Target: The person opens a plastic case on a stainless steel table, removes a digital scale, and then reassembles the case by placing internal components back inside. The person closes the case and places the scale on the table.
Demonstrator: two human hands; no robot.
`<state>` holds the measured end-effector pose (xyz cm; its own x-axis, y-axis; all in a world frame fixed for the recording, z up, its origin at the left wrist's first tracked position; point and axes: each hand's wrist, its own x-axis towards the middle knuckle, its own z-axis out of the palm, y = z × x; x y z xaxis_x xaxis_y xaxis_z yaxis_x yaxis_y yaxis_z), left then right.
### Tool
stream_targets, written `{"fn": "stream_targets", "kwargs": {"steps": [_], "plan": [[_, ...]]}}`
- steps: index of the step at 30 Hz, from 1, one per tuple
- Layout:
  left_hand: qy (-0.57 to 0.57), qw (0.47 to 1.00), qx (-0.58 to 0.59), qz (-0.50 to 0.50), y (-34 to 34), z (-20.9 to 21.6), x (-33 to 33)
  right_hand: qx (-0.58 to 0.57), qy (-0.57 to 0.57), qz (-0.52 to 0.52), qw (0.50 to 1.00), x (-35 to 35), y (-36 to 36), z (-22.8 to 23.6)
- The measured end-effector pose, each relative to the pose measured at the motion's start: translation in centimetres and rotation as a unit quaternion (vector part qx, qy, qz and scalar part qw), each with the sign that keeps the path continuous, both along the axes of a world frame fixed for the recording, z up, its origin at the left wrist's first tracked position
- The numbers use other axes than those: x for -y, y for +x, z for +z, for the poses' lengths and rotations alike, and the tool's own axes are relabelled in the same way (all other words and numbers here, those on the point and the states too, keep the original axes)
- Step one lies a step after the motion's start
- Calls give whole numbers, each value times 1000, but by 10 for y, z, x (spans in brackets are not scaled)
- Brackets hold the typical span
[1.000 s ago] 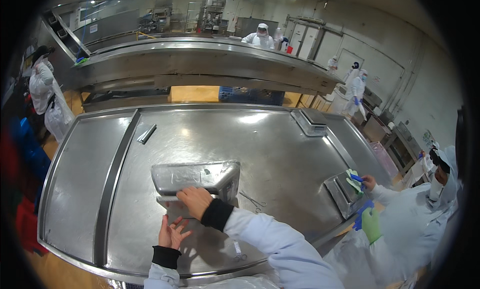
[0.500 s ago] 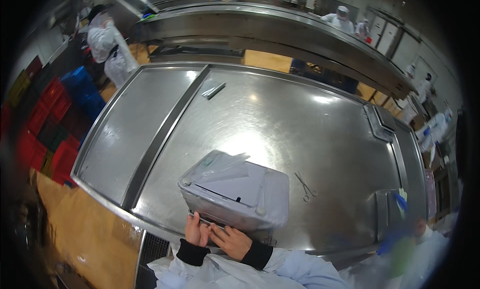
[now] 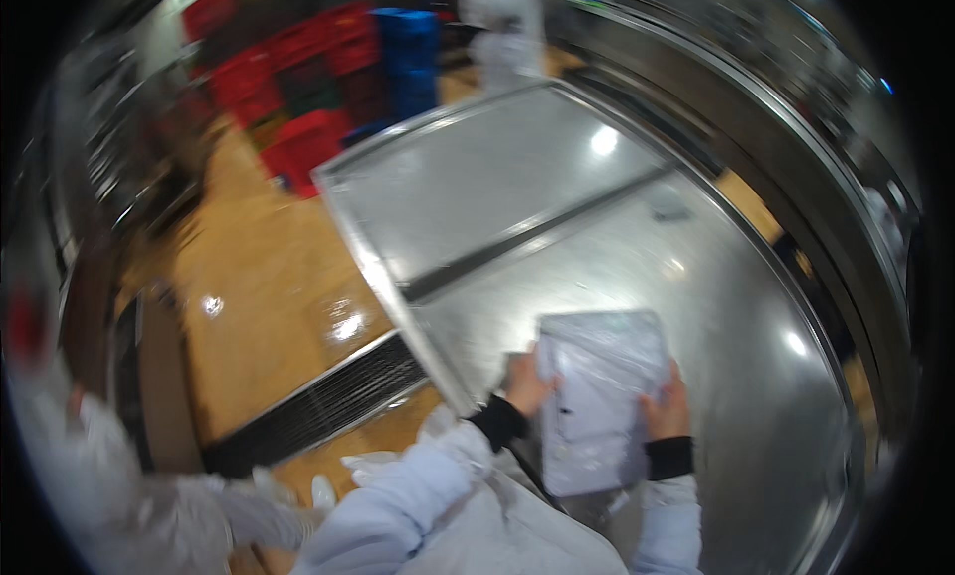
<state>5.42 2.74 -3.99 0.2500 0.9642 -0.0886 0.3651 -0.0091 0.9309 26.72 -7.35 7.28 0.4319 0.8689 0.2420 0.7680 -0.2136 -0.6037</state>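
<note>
A white box-shaped thing (image 3: 602,406), wrapped in wrinkled clear plastic, is between my hands near the edge of the metal table (image 3: 756,416). My left hand (image 3: 530,382) is closed on its left side, with the fingers partly out of sight. On the right side my right hand (image 3: 668,404) grips it, thumb toward the top face. A small dark mark shows on the left part of that face. Motion blur hides whether the box rests on the table or is held just above it.
A raised divider (image 3: 542,235) crosses the table; beyond it lies a small blurred silvery object (image 3: 669,207). Red crates (image 3: 308,142) and blue crates (image 3: 406,68) are stacked at the far left. A floor grate (image 3: 318,406) runs left of me. A person in white (image 3: 109,476) stands close at the lower left.
The view has swung left. My hands have moved from the front lower edge of the wrapped box to its two sides, and the box has turned. The scissors are out of sight.
</note>
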Motion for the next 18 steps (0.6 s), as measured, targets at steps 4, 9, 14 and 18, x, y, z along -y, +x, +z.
{"fn": "stream_targets", "kwargs": {"steps": [4, 9, 14, 18], "plan": [[-27, 996, 64, -52, -5, 30, 24, 53, -74, 56, 994, -60, 58, -2], [-92, 990, 66, -82, 0, 42, 20, -164, 125, 202, 957, -188, 78, 20], [3, 996, -77, -45, -18, 19, 10, -120, 235, 224, 938, -211, -10, 104], [16, 1000, 14, 15, -7, 40, -16, -71, 210, 93, 971, -158, 52, 85]]}}
